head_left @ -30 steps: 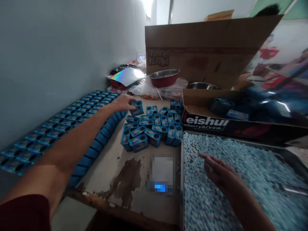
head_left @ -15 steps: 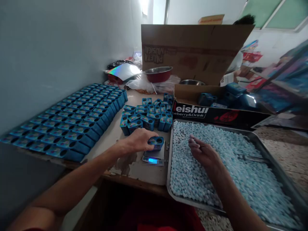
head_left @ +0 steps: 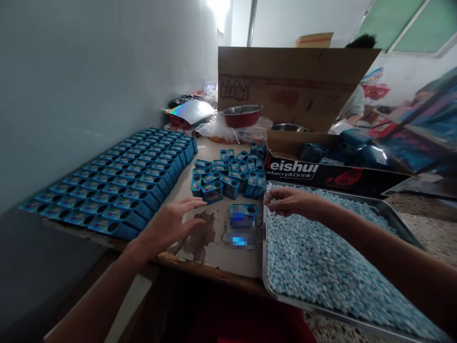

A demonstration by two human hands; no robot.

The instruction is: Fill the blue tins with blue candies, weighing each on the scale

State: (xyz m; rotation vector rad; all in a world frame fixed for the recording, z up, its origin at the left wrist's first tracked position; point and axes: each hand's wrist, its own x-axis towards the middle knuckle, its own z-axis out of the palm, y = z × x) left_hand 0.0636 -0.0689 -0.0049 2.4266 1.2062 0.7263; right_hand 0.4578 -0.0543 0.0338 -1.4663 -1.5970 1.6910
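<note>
A small blue box with a dark round hole in its top rests on a small digital scale with a lit blue display; part of it is pixelated. Left of the scale, my left hand hovers with thumb and fingers apart, holding nothing. My right hand is over the near-left part of a metal tray full of small pale blue and white pellets. Its fingers are curled together close to the box; whatever they pinch is too small to make out.
Rows of similar blue boxes stand along the wall at left. Several more cluster behind the scale. A black carton of blue items lies behind the tray, with a red bowl and a tall cardboard flap farther back.
My left hand has let go of the box on the scale and drawn back left. My right hand has moved from above the pellets toward the box. The view has shifted slightly.
</note>
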